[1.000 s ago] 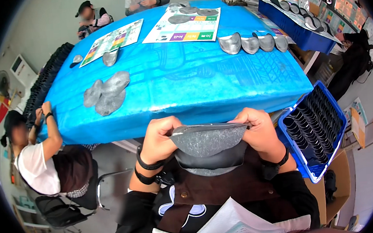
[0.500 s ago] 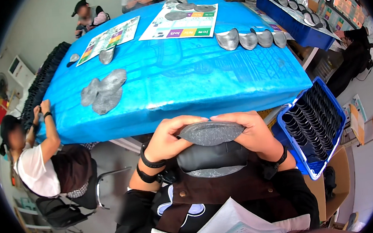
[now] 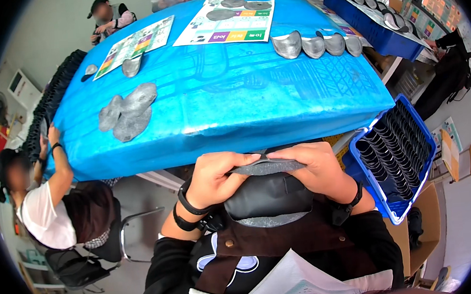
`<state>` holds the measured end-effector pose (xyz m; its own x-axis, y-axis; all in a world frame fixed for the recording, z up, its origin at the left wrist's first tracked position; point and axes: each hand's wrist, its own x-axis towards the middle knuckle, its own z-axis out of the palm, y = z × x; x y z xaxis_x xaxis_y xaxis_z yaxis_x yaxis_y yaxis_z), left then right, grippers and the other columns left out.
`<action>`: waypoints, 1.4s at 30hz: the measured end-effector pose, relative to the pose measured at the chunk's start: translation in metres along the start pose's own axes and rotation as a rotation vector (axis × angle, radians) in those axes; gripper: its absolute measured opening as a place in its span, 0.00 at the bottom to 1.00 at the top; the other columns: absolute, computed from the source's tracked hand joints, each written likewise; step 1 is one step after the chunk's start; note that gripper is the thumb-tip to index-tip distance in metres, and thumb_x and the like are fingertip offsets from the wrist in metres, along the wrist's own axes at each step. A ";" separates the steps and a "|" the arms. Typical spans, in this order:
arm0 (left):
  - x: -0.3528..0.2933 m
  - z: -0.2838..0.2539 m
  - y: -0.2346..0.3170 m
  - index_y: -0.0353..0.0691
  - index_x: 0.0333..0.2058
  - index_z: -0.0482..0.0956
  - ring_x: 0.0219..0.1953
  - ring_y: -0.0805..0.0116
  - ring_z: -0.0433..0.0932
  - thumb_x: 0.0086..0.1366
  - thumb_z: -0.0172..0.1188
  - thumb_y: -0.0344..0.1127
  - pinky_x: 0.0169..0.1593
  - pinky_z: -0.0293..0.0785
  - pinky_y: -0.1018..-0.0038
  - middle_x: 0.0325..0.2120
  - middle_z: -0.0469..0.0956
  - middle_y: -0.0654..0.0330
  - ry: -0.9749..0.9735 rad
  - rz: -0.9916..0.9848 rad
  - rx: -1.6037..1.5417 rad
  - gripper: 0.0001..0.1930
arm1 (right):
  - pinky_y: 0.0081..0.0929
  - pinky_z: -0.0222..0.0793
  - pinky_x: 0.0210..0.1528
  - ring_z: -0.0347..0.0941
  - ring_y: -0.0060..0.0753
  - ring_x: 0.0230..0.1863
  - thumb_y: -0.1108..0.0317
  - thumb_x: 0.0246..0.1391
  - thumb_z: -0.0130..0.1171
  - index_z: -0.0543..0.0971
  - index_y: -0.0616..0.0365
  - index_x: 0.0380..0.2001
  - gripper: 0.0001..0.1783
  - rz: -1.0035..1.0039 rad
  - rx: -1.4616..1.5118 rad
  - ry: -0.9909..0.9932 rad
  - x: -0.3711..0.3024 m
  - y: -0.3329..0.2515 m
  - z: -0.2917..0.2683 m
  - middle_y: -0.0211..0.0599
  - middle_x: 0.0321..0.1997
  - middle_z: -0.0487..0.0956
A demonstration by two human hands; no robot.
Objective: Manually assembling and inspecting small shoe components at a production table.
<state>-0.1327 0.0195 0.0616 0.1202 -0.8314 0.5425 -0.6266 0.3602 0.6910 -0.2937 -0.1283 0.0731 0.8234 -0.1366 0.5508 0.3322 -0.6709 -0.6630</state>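
Note:
Close to my apron, my left hand (image 3: pixel 214 177) and my right hand (image 3: pixel 319 168) pinch a thin grey pad (image 3: pixel 270 167) at its two ends, thumbs along its upper edge and nearly touching. The pad is tilted so mostly its edge shows. Right below it, against my body, is a smooth black curved piece (image 3: pixel 266 197) with a speckled grey lower rim (image 3: pixel 272 220). Whether pad and black piece are joined cannot be told. My fingertips underneath are hidden.
A blue-covered table (image 3: pixel 210 110) stands ahead, with loose grey pads (image 3: pixel 133 113), a row of grey cupped pieces (image 3: pixel 313 47) and printed sheets (image 3: pixel 226 23). A blue crate (image 3: pixel 396 156) of stacked black pieces is at right. A person (image 3: pixel 45 195) works at left; others are farther back.
The pad has tipped from showing its broad face to showing mostly its edge. My thumbs have come over its top, and more of the black piece shows.

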 end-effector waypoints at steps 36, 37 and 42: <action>-0.004 0.010 -0.008 0.36 0.15 0.67 0.18 0.64 0.72 0.37 0.64 0.21 0.24 0.69 0.76 0.14 0.69 0.59 0.334 0.237 0.042 0.12 | 0.21 0.66 0.24 0.72 0.31 0.23 0.81 0.31 0.60 0.77 0.59 0.22 0.09 -0.230 -0.035 0.237 -0.002 0.005 0.006 0.34 0.21 0.76; -0.005 0.010 -0.009 0.35 0.17 0.69 0.18 0.66 0.71 0.38 0.62 0.19 0.24 0.68 0.77 0.14 0.68 0.60 0.351 0.229 0.020 0.10 | 0.21 0.66 0.24 0.72 0.31 0.23 0.81 0.30 0.61 0.77 0.60 0.22 0.09 -0.209 0.002 0.242 -0.002 0.006 0.006 0.35 0.21 0.76; 0.001 0.009 -0.004 0.35 0.19 0.72 0.22 0.66 0.73 0.42 0.59 0.17 0.27 0.69 0.77 0.16 0.70 0.59 0.279 0.206 -0.107 0.08 | 0.21 0.67 0.26 0.72 0.29 0.25 0.80 0.31 0.61 0.77 0.60 0.24 0.10 -0.166 0.136 0.293 -0.003 0.005 -0.004 0.34 0.22 0.77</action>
<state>-0.1373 0.0131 0.0548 0.2146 -0.5946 0.7748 -0.5772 0.5627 0.5917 -0.2959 -0.1342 0.0700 0.5925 -0.2505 0.7656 0.5246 -0.6013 -0.6027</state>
